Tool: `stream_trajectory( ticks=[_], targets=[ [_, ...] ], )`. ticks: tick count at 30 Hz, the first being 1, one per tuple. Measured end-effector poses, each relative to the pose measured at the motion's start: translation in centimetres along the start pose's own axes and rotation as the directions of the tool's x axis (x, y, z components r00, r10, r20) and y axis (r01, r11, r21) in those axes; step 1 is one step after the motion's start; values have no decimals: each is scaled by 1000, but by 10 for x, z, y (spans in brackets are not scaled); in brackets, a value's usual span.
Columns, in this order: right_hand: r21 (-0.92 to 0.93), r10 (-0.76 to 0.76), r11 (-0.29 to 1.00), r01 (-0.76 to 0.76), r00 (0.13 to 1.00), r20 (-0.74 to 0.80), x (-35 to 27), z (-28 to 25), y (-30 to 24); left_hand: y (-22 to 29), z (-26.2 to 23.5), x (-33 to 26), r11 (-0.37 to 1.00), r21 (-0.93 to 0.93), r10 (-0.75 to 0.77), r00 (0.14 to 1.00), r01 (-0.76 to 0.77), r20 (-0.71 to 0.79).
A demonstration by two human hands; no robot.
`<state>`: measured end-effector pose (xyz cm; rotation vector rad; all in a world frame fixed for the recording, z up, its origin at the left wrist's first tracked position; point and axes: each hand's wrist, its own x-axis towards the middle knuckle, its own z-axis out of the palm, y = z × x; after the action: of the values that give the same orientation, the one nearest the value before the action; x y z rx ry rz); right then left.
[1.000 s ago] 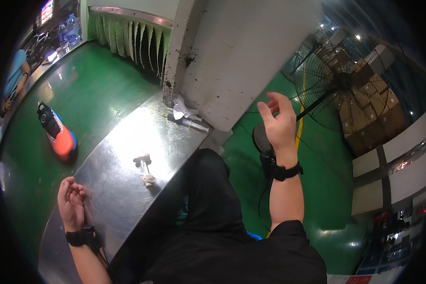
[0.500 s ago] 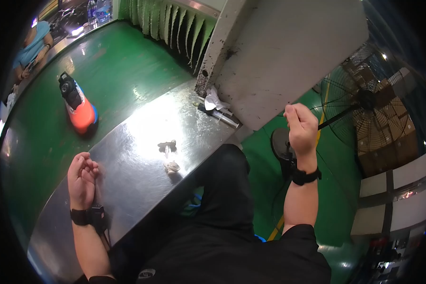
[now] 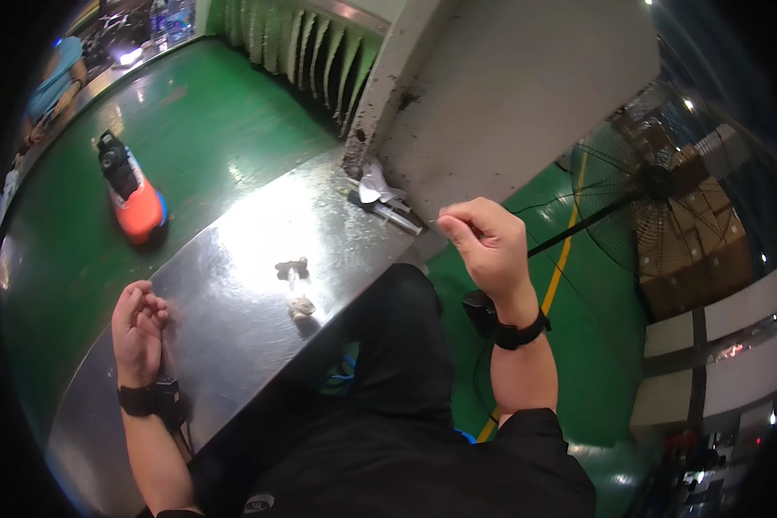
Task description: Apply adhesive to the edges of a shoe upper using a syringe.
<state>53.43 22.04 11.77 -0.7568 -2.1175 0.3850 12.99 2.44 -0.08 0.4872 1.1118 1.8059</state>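
Over the desk [image 3: 233,328] edge, a thin pin [image 3: 445,221] is being pinched in the right hand [image 3: 490,246]; the left hand [image 3: 136,332] is being rested loosely curled, empty, near two small parts [image 3: 295,285].

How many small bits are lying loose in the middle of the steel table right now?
2: a dark small piece mid-table, and a pale crumpled piece just nearer the person, close to the table edge. More may sit among the clutter by the pillar.
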Motion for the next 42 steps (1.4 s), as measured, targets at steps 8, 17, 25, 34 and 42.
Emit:
stream_trajectory(
  ticks=[8, 17, 25, 34, 42],
  targets=[
    [-106, 158, 971, -215, 905, -395, -6, -31, 22, -2, -16, 0, 1000, -8, 7, 1000, -7, -26],
    [-646, 88, 707, -287, 942, -323, 11, -48, 51, -7, -19, 6, 1000, -8, 0, 1000, 0, -20],
    [-56, 69, 996, -74, 994, -85, 0, -41, 31, -2, -15, 2, 1000, 10, 9, 999, -10, 32],
    [132, -164, 980, 146, 976, 142, 40, 44, -43, 1, -1, -1, 1000, 29, -4, 1000, 4, 0],
    [80, -260, 963, 257, 815, 518, 20, 118, -48, 5, -7, -5, 999, 43, -23, 999, 25, -45]
  ],
)
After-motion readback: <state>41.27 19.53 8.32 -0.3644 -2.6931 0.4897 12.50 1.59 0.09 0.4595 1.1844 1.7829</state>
